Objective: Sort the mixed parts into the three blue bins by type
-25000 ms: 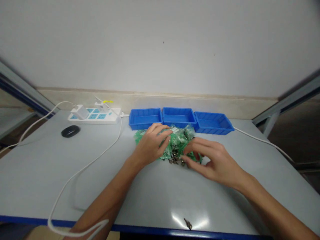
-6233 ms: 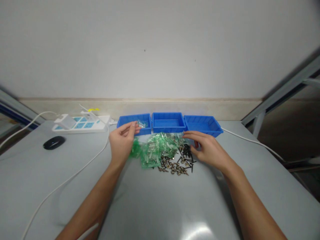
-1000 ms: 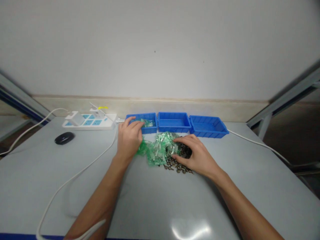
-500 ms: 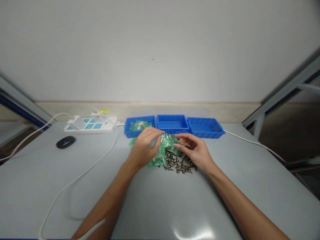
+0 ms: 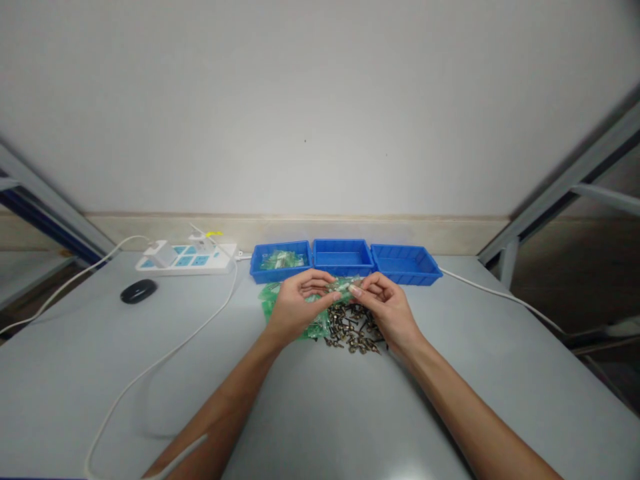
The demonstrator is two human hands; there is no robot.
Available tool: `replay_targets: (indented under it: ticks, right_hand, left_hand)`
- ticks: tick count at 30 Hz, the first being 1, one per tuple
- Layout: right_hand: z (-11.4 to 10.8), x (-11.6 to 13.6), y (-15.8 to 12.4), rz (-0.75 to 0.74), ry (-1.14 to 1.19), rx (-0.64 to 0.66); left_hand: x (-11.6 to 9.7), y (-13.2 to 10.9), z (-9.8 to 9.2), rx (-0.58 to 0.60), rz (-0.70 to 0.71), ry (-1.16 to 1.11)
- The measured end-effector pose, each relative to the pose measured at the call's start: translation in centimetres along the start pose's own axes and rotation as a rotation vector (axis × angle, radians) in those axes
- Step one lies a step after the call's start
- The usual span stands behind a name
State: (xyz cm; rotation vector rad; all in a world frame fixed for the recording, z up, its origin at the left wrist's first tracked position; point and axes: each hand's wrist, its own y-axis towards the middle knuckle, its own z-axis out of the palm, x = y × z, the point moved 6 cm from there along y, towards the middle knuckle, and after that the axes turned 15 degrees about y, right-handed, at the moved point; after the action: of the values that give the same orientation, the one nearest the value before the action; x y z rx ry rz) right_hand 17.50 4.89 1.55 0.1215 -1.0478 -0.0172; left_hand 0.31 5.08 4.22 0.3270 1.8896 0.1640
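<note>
Through the head camera I look down on a grey worktop point(image 5: 320, 413) set against a pale wall. Both arms reach forward and the hands meet near the middle of the view. The left hand point(image 5: 295, 308) and the right hand point(image 5: 387, 308) each pinch one end of a small green packet point(image 5: 343, 287), with the fingers point(image 5: 315, 279) curled narrowly around it and holding it just above the worktop.

Under the left hand lies a heap of similar green packets point(image 5: 269, 300). Just beside it, under the right hand, is a scatter of dark screws point(image 5: 353, 331).

Behind the hands, three blue trays stand in a row, touching side by side. The left tray point(image 5: 280, 274) holds a few green packets, while I see only blue inside the middle tray point(image 5: 343, 256) and the right tray point(image 5: 405, 274).

Further left are a white power strip point(image 5: 185, 257) and a black mouse point(image 5: 139, 291). A white cable point(image 5: 165, 350) trails from there toward the near edge.
</note>
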Motion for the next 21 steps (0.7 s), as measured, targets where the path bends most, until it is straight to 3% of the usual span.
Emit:
replay_targets:
  ticks: [5,9,11,13,16,18,21]
  right_hand:
    - [0.5,0.4,-0.2,0.071,-0.067,0.010]
    - [0.3,0.6,-0.2,0.079,-0.145,-0.010]
    - [0.1,0.5,-0.1,0.082,-0.150,-0.019]
    - [-0.1,0.4,-0.1,0.086,-0.148,-0.022]
    - [-0.3,0.3,0.0,0.078,-0.146,-0.018]
    - [-0.4,0.3,0.0,0.082,-0.145,-0.020]
    - [-0.5,0.5,0.0,0.092,-0.154,-0.028]
  left_hand:
    - [-0.8,0.2,-2.6,-0.215,0.142,0.204]
    - [-1.6,-0.1,-5.8,-0.476,0.349,0.586]
    - [-1.1,0.0,-6.9,-0.534,0.401,0.814]
    - [0.2,0.4,-7.2,-0.508,0.411,1.036]
    - [2.5,1.3,-6.8,-0.361,0.342,1.204]
    - [3.2,1.5,-6.3,-0.294,0.315,1.215]
    - [2.4,1.3,-5.5,-0.291,0.373,1.144]
